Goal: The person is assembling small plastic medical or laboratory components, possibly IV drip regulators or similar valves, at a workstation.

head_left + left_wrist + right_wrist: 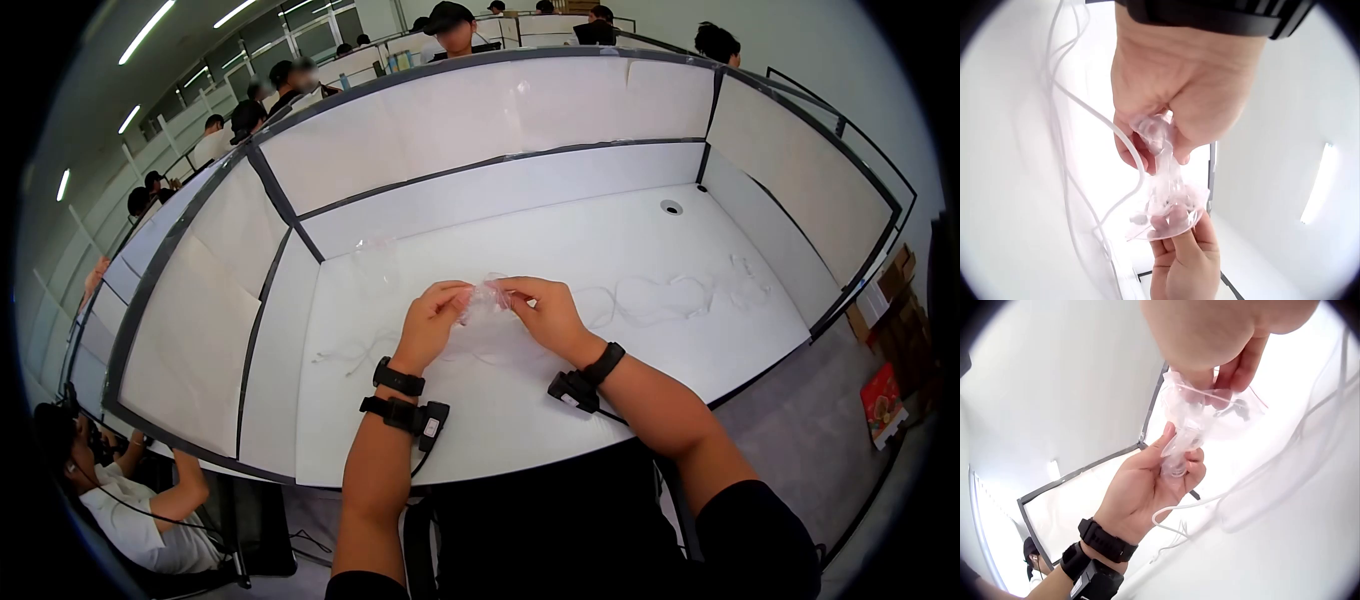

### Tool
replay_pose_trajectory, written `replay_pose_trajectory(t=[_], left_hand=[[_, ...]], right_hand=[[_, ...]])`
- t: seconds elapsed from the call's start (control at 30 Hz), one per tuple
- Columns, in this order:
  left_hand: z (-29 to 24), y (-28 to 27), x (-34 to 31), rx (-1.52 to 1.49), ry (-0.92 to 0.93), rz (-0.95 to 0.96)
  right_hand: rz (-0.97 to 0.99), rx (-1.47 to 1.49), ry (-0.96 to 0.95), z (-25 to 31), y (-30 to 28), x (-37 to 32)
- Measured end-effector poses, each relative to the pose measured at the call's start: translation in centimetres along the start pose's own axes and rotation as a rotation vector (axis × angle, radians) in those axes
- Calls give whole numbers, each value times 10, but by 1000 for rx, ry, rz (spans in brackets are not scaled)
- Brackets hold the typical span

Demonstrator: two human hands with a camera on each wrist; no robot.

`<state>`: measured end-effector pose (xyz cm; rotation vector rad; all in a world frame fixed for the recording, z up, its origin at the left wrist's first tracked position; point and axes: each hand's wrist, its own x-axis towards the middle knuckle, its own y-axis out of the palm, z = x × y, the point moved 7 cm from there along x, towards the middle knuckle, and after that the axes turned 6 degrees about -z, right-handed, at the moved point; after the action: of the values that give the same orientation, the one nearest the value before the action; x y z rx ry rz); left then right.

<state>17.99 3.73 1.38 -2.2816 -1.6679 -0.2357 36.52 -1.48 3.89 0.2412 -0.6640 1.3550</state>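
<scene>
Between both hands, above the white desk, is a clear plastic zip bag (1188, 419) with a thin red line along its mouth. My left hand (430, 322) grips the bunched lower part of it, fingers and thumb curled round the film. At the bag's mouth, my right hand (552, 315) pinches the film; its fingertips show through the plastic in the left wrist view. A small grey shape (1240, 409) shows at the bag's mouth. Close by, a white cable (1094, 112) loops beside the hands and lies along the desk.
Another clear bag (375, 262) lies at the desk's back left. More thin, clear pieces (750, 275) lie at the right, near the cable's far loops. Pale partition walls (490, 110) enclose three sides. A round hole (671, 208) is in the back right of the desk (560, 230).
</scene>
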Motion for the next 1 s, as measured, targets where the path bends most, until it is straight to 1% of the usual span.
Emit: replay_pose_trajectory(t=[0.07,0.17,0.2,0.3,0.37,0.4,0.47,0.5,0.53,0.57,0.63,0.67,0.77,0.8,0.9,0.97,1.0], left_hand=[[7,-6,1,-42,-54,-58],[11,-11,0,51,-149,-19],[11,-15,-2,46,-203,-53],[29,-58,4,-39,-187,-246],[52,-99,5,-150,-131,-485],[73,-125,6,-114,-128,-564],[70,-139,1,171,-108,-786],[60,-144,-3,316,-95,-896],[59,-145,1,342,-200,-785],[49,-142,-1,475,-166,-795],[25,-118,-4,741,-97,-810],[14,-107,-4,681,19,-745],[-25,-74,-7,539,228,-661],[-38,-64,-10,553,339,-665],[-69,-26,-12,607,481,-336],[-74,1,-14,497,463,-173],[-73,11,-17,564,535,-162]], right_hand=[[-24,-23,9,-3,-4,1],[-101,-22,64,-13,-11,3],[-142,-10,86,-15,-15,3],[-269,28,125,-22,-35,14],[-369,107,128,-37,-50,22],[-382,121,157,-38,-54,23],[-408,148,212,-40,-60,23],[-387,172,232,-42,-58,23],[-364,195,253,-45,-55,22],[-339,218,273,-49,-50,21],[-296,215,289,-47,-40,17],[-265,226,301,-42,-36,15],[-194,248,290,-33,-25,11],[-174,257,284,-31,-22,10],[-123,245,266,-29,-13,5],[-101,239,261,-28,-7,3],[-93,244,264,-26,-5,1]])
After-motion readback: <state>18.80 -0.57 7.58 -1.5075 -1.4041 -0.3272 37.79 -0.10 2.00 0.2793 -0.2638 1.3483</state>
